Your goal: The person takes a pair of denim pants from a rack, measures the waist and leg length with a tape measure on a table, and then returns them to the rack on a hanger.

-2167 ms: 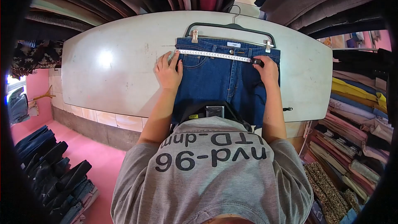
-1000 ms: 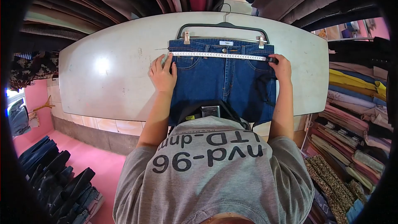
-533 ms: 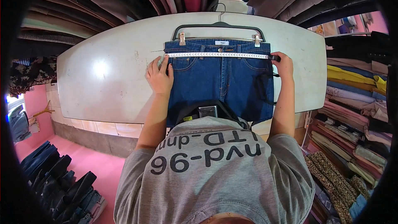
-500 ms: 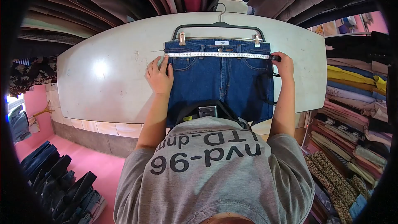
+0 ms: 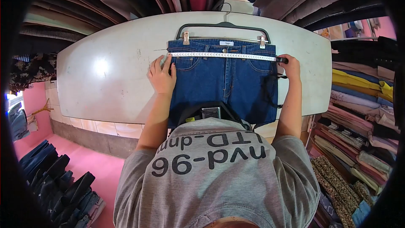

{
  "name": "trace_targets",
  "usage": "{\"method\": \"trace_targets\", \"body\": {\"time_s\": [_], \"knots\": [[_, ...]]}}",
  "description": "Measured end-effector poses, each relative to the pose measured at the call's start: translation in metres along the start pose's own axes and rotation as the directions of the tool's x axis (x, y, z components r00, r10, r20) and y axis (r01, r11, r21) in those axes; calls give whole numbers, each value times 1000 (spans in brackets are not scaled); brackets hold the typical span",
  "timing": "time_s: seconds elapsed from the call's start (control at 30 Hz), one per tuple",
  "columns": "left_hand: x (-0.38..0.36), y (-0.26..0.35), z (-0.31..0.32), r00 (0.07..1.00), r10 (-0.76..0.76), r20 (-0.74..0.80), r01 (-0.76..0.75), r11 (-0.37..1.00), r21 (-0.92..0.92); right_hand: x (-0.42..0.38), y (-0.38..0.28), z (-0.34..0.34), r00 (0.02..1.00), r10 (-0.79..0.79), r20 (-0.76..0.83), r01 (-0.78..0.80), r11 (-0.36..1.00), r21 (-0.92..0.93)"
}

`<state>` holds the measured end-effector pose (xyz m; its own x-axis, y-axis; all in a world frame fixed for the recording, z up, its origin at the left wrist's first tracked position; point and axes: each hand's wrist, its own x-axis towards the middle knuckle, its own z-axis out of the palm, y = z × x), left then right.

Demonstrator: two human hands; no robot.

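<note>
A pair of blue denim jeans (image 5: pixel 202 84) lies on the white table, clipped by its waistband to a black hanger (image 5: pixel 223 25). Across the front, just below the waistband, stretches a white tape measure (image 5: pixel 223 55). At its left end, by the jeans' side edge, my left hand (image 5: pixel 162 76) holds the tape down with a fingertip, the thumb apart. The tape's black case (image 5: pixel 282 60) sits at the right edge, gripped by the fingers of my right hand (image 5: pixel 291 66). A dark strap (image 5: pixel 268 89) hangs below that hand, over the jeans.
Bare white tabletop (image 5: pixel 105 88) shows left of the jeans. Hanging clothes (image 5: pixel 80 0) crowd the far side. Stacked folded garments (image 5: pixel 358 118) fill the right, and dark jeans (image 5: pixel 63 185) stand at lower left above a pink floor. A black bag (image 5: pixel 211 112) is at my waist.
My right hand has shifted slightly right and down with the tape case, and the tape now slopes a little toward it. My left hand stays at the tape's end.
</note>
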<state>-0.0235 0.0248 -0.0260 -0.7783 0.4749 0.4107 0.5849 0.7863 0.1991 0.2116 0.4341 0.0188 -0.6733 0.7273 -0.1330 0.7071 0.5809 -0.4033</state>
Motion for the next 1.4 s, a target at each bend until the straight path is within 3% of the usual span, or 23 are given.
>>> {"method": "trace_targets", "body": {"time_s": [0.4, 1.4], "knots": [[0, 0, 0, 1000, -1, -1, 1, 1000, 6, 10, 16, 1, 997, -32, 75, 25, 995, 94], [0, 0, 0, 1000, 1, -1, -1, 1000, -16, 7, 6, -5, 996, -48, 78, 41, 995, 91]]}}
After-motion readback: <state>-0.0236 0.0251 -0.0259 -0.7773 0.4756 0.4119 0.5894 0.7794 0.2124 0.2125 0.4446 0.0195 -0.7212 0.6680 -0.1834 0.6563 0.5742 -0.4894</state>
